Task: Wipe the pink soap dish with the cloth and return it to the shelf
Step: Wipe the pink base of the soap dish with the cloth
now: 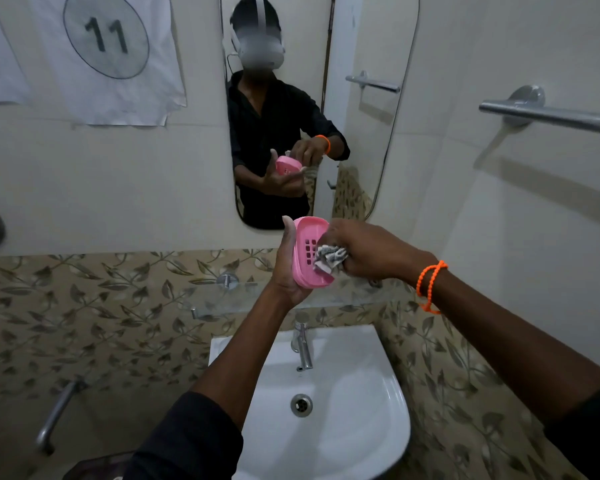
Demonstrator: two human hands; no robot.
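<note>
Pink plastic, the dish (307, 251) looks light, stiff and likely slick, cradled by its edges in the left hand (286, 268) above the sink (371, 420). Right hand (364, 251) clamps the soft cloth (329, 258) against its slotted inside; the glass shelf (222, 299) waits just below.

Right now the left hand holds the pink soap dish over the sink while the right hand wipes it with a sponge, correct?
Not quite. The head view shows the right hand wiping with a bunched cloth, not a sponge. The rest holds: the left hand holds the pink soap dish over the sink.
</note>
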